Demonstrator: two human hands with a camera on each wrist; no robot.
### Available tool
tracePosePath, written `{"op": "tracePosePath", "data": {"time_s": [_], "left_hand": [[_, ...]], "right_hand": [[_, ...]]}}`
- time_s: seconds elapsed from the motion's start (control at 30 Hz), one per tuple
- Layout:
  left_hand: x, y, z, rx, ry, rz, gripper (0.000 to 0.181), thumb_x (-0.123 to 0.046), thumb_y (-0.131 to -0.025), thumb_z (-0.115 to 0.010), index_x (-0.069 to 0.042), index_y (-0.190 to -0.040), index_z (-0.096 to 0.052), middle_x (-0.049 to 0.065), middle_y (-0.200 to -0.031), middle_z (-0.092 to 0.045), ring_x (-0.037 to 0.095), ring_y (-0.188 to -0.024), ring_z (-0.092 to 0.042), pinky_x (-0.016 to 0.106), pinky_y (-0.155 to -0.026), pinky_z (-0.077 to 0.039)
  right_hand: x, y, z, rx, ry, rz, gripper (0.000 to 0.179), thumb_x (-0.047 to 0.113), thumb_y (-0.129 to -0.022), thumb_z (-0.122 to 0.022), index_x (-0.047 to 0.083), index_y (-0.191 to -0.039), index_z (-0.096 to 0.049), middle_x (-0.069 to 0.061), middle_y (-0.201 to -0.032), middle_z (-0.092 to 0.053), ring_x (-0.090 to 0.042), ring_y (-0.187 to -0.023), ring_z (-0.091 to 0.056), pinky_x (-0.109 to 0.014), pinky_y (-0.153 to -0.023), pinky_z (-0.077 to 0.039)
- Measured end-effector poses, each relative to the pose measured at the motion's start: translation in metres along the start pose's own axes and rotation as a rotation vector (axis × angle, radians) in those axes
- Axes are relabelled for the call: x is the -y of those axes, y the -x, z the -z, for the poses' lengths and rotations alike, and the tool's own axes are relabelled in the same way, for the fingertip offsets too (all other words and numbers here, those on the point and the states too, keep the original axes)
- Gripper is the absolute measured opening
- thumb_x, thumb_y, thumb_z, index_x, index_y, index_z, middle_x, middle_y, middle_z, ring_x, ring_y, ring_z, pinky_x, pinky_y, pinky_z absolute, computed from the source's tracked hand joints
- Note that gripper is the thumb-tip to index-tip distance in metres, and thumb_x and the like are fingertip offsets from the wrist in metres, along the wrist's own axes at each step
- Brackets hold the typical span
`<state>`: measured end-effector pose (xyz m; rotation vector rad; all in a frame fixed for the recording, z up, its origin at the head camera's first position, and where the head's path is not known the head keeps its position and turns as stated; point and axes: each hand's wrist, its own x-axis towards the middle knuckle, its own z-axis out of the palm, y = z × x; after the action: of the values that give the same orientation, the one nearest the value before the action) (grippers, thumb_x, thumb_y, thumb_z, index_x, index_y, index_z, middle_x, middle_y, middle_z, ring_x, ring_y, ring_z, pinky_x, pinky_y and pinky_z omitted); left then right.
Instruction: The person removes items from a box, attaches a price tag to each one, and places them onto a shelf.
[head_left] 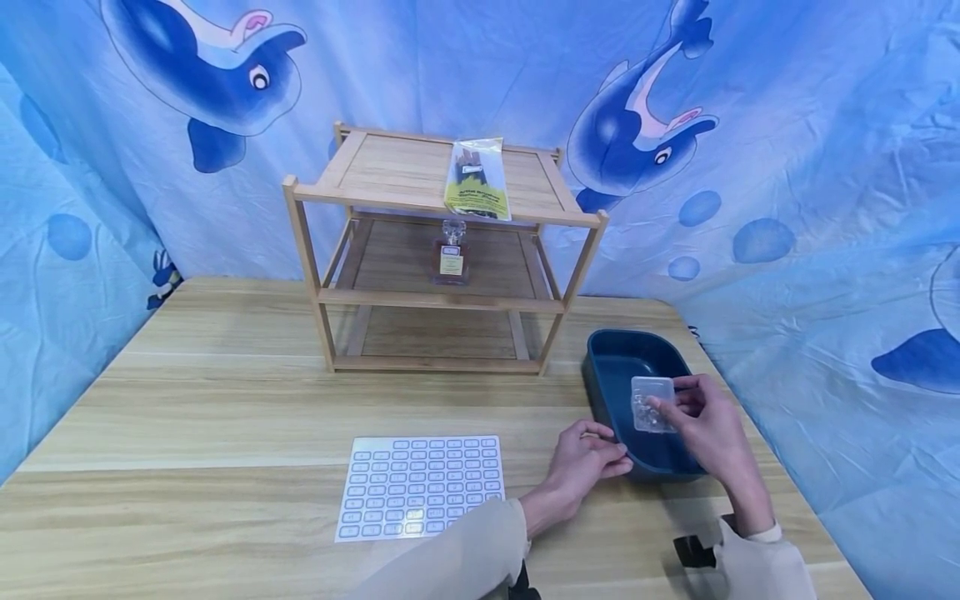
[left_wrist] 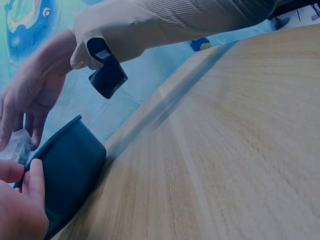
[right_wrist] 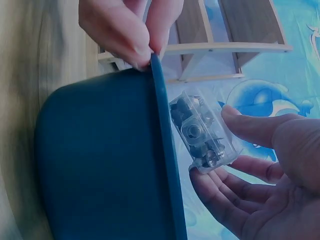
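Note:
My right hand (head_left: pixel 711 425) holds a small clear plastic box (head_left: pixel 651 406) over the dark teal bin (head_left: pixel 597 392), thumb on one side and fingers on the other. Through its walls, the right wrist view shows shiny silver pieces with round heads, perhaps thumbtacks, inside the box (right_wrist: pixel 202 132). At the bin's near left corner, my left hand (head_left: pixel 583 463) pinches the rim between thumb and fingers. The left wrist view shows the outer wall of the bin (left_wrist: pixel 75 165), with the box partly hidden behind the rim.
A three-tier wooden shelf (head_left: pixel 442 304) stands at the back of the table (head_left: pixel 187 417). It carries a packet of artist brushes (head_left: pixel 477 183) on top and a perfume bottle (head_left: pixel 451 258) on the middle tier. A white sheet of labels (head_left: pixel 420 483) lies left of my left hand.

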<state>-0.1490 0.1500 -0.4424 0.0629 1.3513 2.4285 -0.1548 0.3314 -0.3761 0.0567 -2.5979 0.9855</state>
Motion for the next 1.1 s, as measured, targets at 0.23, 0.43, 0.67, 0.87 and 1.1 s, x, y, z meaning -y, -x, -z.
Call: {"op": "tracePosePath", "data": {"time_s": [0.23,0.43,0.67,0.87,1.1], "left_hand": [[0.000,0.000,0.004,-0.005,-0.017,-0.006,0.020,0.009,-0.092,-0.069,0.003,-0.109,-0.060,0.014,-0.089,-0.071,0.019,-0.078,-0.073,0.032,-0.077,-0.063],[-0.009,-0.001,0.022,-0.023,-0.044,-0.059,0.022,0.009,-0.091,-0.068,0.009,-0.111,-0.060,0.019,-0.090,-0.071,0.015,-0.073,-0.071,0.028,-0.074,-0.063],[-0.033,0.001,0.050,-0.025,-0.101,-0.130,0.022,0.005,-0.092,-0.068,0.009,-0.113,-0.060,0.021,-0.092,-0.071,0.016,-0.074,-0.070,0.030,-0.075,-0.063],[-0.055,0.007,0.080,0.025,-0.202,-0.152,0.025,0.001,-0.095,-0.068,0.010,-0.117,-0.059,0.013,-0.089,-0.071,0.014,-0.075,-0.070,0.037,-0.080,-0.064],[-0.074,0.012,0.112,0.017,-0.314,-0.164,0.029,-0.003,-0.097,-0.068,0.010,-0.120,-0.057,0.012,-0.092,-0.071,0.015,-0.079,-0.069,0.036,-0.079,-0.063]], "right_hand": [[0.006,0.002,-0.002,0.006,-0.016,0.001,0.041,0.011,-0.095,-0.077,-0.010,-0.122,-0.055,-0.023,-0.099,-0.069,-0.012,-0.080,-0.065,-0.013,-0.065,-0.054],[0.013,0.005,-0.005,0.011,-0.075,0.022,0.038,0.011,-0.095,-0.077,-0.008,-0.121,-0.056,-0.022,-0.099,-0.070,-0.004,-0.079,-0.064,-0.014,-0.066,-0.055],[0.023,0.012,-0.008,0.032,-0.097,0.042,0.039,0.011,-0.094,-0.078,-0.004,-0.124,-0.058,-0.019,-0.106,-0.069,-0.007,-0.084,-0.063,-0.014,-0.070,-0.055],[0.034,0.015,-0.016,0.076,-0.110,0.033,0.039,0.015,-0.095,-0.078,0.000,-0.125,-0.058,-0.016,-0.112,-0.069,-0.019,-0.093,-0.065,-0.016,-0.075,-0.055],[0.044,0.019,-0.032,0.107,-0.134,0.035,0.036,0.016,-0.095,-0.078,0.002,-0.122,-0.060,-0.012,-0.112,-0.068,-0.022,-0.094,-0.065,-0.022,-0.079,-0.056]]}}
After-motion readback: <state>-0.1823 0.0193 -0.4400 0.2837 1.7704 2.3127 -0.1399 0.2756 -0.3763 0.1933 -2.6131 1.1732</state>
